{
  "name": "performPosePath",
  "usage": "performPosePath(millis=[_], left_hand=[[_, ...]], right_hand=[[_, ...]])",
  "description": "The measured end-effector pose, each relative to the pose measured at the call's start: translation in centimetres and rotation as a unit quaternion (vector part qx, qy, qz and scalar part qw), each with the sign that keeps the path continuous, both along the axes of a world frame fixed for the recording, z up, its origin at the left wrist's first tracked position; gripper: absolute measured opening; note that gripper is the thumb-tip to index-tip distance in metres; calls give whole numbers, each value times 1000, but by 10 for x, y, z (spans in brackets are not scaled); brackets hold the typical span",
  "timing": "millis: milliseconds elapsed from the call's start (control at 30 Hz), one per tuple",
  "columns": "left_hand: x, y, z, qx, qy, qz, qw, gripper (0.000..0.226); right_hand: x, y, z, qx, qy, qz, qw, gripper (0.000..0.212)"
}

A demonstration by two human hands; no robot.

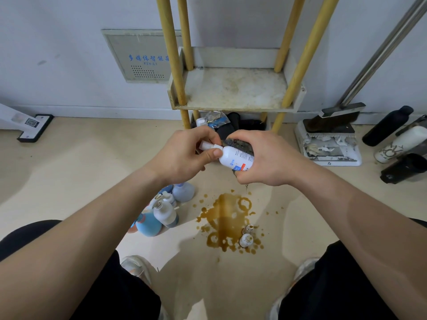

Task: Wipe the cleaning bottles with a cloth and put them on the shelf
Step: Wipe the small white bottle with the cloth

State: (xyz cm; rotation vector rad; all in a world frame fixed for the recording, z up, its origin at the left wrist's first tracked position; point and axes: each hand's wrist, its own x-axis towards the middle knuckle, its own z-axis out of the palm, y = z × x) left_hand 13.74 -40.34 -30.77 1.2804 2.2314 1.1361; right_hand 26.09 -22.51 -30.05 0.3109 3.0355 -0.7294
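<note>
My left hand (184,153) pinches the neck and cap of a small white bottle (233,157) with a blue label, held tilted in front of me. My right hand (263,158) grips a dark grey cloth (238,144) wrapped round the bottle's lower body. Behind the hands stands the shelf (233,88), its stained white tier bare between yellow poles. Several more cleaning bottles (164,210) stand in a cluster on the floor to the lower left. Two small bottles (246,236) stand in a brown spill.
A brown liquid puddle (228,218) spreads on the beige floor between my knees. A dustpan with a broom (330,144) sits at the right, dark and white bottles (397,139) beside it. Bags and dark items (221,123) fill the shelf's bottom tier. A white appliance base (34,127) lies far left.
</note>
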Motion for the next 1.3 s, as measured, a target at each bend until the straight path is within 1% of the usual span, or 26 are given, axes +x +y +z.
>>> performPosePath(millis=[67,167,233,300,367,400,467,500,533,600,667,700,800,833,900,967,1033,1200,1267,1300], left_hand=[[1,2,-2,-40,50,8,998,12],[3,6,-3,-101,103,17,989,36],[3,9,-3,-128,106,24,986,52],[-1,10,-2,-141,85,36,986,57],[-2,7,1,-135,33,36,990,51],[-1,5,1,-114,-16,28,993,42],[0,0,1,-50,-113,-1,992,16],[0,-3,0,-24,-129,-12,991,10],[-1,-4,-1,-6,-127,-17,992,11],[-2,-4,1,4,-92,-11,996,12],[0,-4,5,-8,-72,10,997,4],[1,-3,6,-15,-73,25,997,10],[4,0,6,-35,-75,73,994,39],[5,1,7,-40,-79,87,992,46],[6,4,8,-35,-118,113,986,54],[6,6,9,-20,-166,137,976,57],[5,6,11,-14,-191,147,971,55],[5,0,13,-23,-205,164,965,53],[1,-8,12,-33,-198,187,962,51],[-2,-13,11,-40,-188,201,961,51]], right_hand=[[-1,-1,0,16,-2,2,1000,72],[0,-3,-1,25,-3,6,1000,66],[0,-4,0,23,-4,12,1000,67],[1,-5,1,13,-6,18,1000,68],[1,-6,2,-1,-1,20,1000,66],[1,-5,2,-8,2,19,1000,64],[1,-3,4,-25,5,10,1000,63],[1,-2,4,-33,5,5,999,63],[2,-1,5,-40,6,2,999,64],[2,-1,6,-52,10,-1,999,67],[2,-1,6,-55,16,3,998,70],[2,-2,7,-49,19,7,999,71],[4,-3,8,-28,26,16,999,71],[5,-4,8,-23,27,16,999,72],[5,-5,7,-23,31,16,999,75],[5,-6,7,-23,44,18,999,75],[5,-6,8,-18,54,19,998,74],[4,-8,6,-27,70,22,997,71],[5,-5,7,-56,49,28,997,75],[6,-2,8,-75,27,33,996,73]])
